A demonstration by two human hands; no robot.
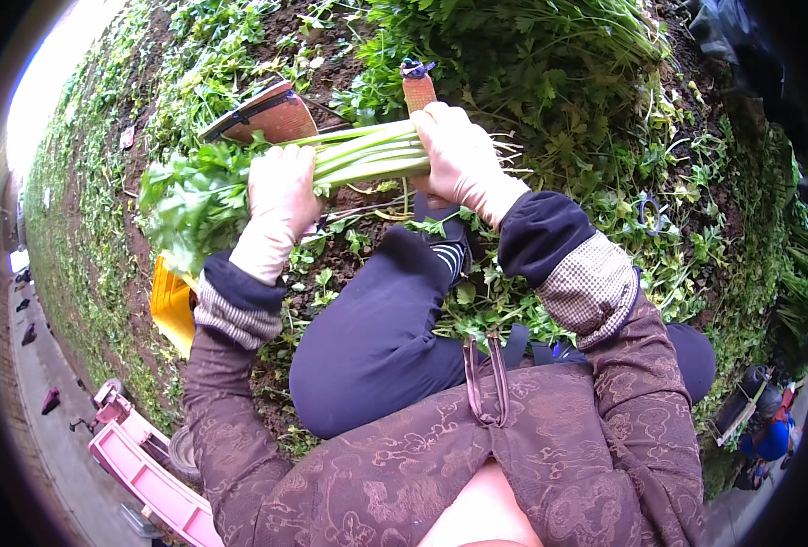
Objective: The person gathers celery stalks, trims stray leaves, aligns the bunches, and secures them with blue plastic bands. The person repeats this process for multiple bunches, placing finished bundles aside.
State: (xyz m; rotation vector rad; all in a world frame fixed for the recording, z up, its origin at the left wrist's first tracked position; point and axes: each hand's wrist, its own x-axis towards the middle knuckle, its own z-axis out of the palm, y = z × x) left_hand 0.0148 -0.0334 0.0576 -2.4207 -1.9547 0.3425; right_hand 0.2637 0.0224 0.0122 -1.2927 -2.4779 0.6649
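Observation:
A bunch of celery (pixel 367 157) lies crosswise between my hands, its leaves to the left and its thin roots to the right. My left hand (pixel 281 187), in a pale glove, is closed round the stalks just below the leaves. At the root end my right hand (pixel 458 155), gloved too, grips the same bunch. Behind the stalks stands a narrow orange-red piece (pixel 418 89) with a blue tip; its kind is unclear. A flat orange-red piece with a dark band (pixel 272 114) sits beyond my left hand.
A large pile of celery (pixel 522 55) lies at the far right. A yellow container (pixel 172 305) stands left of my left forearm. My bent leg (pixel 376 333) is below the bunch. Cut leaves litter the soil. A pink cart (pixel 153 469) stands at the lower left, people (pixel 773 433) at the lower right.

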